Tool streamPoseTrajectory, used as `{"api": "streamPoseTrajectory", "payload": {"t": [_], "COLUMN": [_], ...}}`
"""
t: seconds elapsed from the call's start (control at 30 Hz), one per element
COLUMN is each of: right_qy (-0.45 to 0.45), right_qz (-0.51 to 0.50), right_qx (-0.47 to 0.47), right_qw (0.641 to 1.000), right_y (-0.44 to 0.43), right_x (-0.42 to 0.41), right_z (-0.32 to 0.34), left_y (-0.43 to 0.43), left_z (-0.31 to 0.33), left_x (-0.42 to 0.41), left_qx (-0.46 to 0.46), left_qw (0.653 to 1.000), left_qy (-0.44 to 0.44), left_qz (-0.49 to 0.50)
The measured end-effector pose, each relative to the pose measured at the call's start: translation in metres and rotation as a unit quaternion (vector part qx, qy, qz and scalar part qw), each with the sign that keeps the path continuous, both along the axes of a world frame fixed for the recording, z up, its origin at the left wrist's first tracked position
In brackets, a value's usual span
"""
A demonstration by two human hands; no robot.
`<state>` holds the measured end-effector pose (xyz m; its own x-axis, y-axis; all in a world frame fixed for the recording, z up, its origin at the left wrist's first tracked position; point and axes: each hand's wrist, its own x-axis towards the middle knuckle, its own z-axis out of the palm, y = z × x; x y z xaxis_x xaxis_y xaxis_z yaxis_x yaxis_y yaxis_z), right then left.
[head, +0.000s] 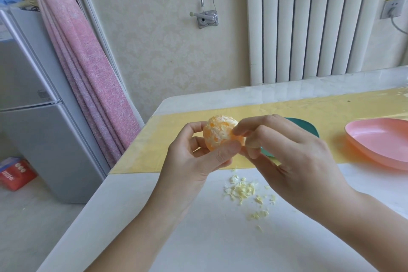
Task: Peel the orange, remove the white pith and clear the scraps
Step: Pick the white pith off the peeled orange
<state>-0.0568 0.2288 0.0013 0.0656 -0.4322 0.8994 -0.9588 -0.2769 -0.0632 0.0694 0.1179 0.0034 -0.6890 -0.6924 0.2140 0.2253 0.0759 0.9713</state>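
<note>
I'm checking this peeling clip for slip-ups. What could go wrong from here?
1. The left hand holds the orange by its fingertips above the table while the right hand pinches at its pith; a hard tug could knock it loose or tear a segment.
2. The pith scraps lie loose on the table, outside the pink dish; more may scatter and be missed in clearing.

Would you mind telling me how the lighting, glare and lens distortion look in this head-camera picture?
Head view: soft, even light, with no hard shadows on the table; glare streaks the glossy yellow mat towards its far right end; wide-angle distortion tilts the fridge and curtain at the left; the orange and pith scraps look reasonably sharp.
</note>
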Motion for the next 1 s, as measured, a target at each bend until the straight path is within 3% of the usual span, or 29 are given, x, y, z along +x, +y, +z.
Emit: {"api": "streamPoseTrajectory", "payload": {"t": [0.77, 1.0], "right_qy": [0.043, 0.018], "right_qz": [0.02, 0.006], "right_qx": [0.003, 0.007], "right_qw": [0.999, 1.0], "right_y": [0.0018, 0.0022], "right_x": [-0.0038, -0.0026], "right_z": [0.0005, 0.0011], "left_y": [0.0008, 0.0009], "left_z": [0.005, 0.0044], "left_x": [0.0017, 0.0015], "left_qx": [-0.007, 0.009], "left_qw": [1.0, 1.0], "left_qy": [-0.004, 0.01], "left_qz": [-0.015, -0.021]}}
